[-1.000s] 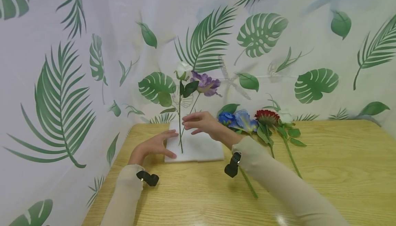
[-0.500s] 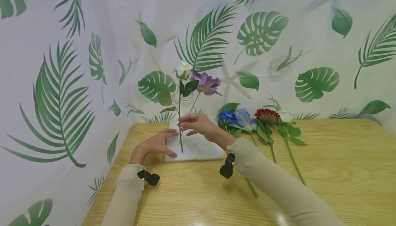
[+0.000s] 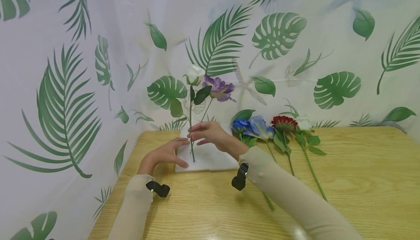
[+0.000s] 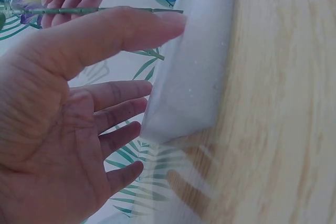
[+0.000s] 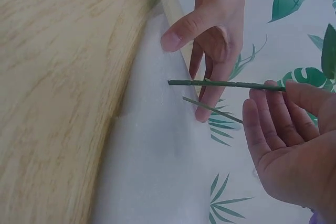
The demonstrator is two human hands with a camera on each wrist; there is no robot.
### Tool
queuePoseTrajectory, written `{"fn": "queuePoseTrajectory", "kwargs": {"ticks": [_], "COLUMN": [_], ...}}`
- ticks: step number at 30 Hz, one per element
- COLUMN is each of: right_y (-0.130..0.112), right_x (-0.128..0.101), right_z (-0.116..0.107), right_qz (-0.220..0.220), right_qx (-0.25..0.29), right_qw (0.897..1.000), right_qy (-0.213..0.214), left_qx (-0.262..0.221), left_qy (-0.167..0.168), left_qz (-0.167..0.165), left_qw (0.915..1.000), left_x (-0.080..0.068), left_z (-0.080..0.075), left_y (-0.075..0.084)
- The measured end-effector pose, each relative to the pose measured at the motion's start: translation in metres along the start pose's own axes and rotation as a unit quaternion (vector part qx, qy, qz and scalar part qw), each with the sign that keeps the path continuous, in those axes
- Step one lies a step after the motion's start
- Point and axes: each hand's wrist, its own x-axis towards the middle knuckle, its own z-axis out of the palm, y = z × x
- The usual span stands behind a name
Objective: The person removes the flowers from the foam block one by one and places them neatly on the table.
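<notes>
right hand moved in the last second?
Yes. The right hand has shifted slightly left along the white rose stem, judged against the white foam block; its fingertips now reach the stem.

Wearing long beige sleeves (image 3: 288,192) down to both wrists; carrying a small black strapped camera (image 3: 238,177) on the right wrist, another camera (image 3: 158,189) on the left; hands bare.

white rose stem (image 3: 190,123) standing upright, poked into flat white foam block (image 3: 210,156), purple flower stem (image 3: 206,110) leaning beside it
</notes>
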Motion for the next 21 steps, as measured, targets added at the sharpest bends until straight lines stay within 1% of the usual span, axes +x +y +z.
{"fn": "queuePoseTrajectory", "kwargs": {"ticks": [6,15,21], "right_y": [0.0011,0.0007,0.0006], "right_x": [-0.003,-0.0044,-0.005], "right_z": [0.0014,0.0038,0.0009], "right_qz": [-0.013,-0.019,-0.027], "right_qx": [0.003,0.001,-0.01], "right_qw": [1.0,1.0,1.0], "right_qy": [-0.009,-0.011,-0.013], "left_qx": [-0.008,-0.011,-0.017], "left_qy": [-0.003,-0.002,-0.001], "left_qz": [-0.011,0.005,0.012], "left_qw": [0.9999,0.9999,0.9998], "left_x": [-0.0002,-0.002,-0.0014], "left_z": [0.0011,-0.0005,-0.0002], "left_y": [-0.0008,-0.0037,-0.003]}}
